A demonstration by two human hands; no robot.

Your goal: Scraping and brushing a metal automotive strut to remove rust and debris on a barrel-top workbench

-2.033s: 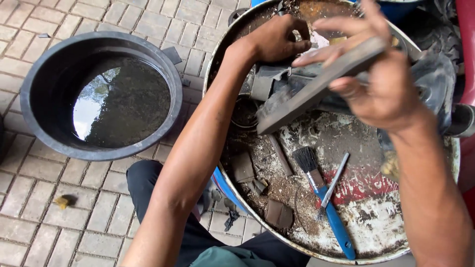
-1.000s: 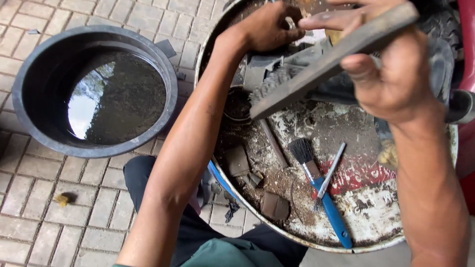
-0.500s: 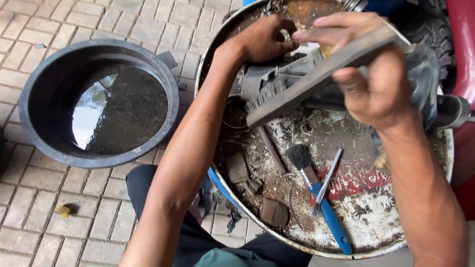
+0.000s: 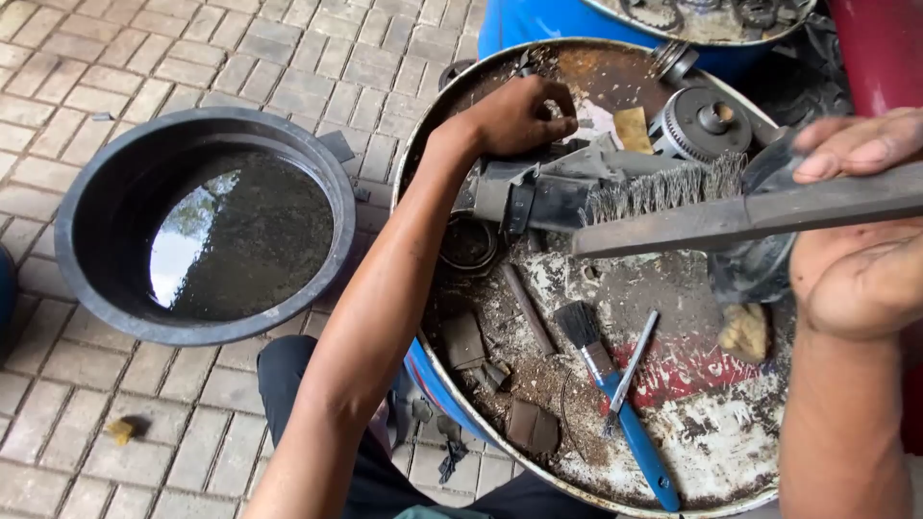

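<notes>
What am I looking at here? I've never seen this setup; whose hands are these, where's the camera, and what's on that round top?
The single view comes from a camera on the person's head, looking down. No machine: two bare hands. The left hand presses a grey metal part against a rusty drum top. The right hand holds a wire brush, bristles up, over the part. On the drum lie a blue paintbrush, a gear, a rod and small blocks. A black tub of dark liquid stands on the brick paving beside it.
</notes>
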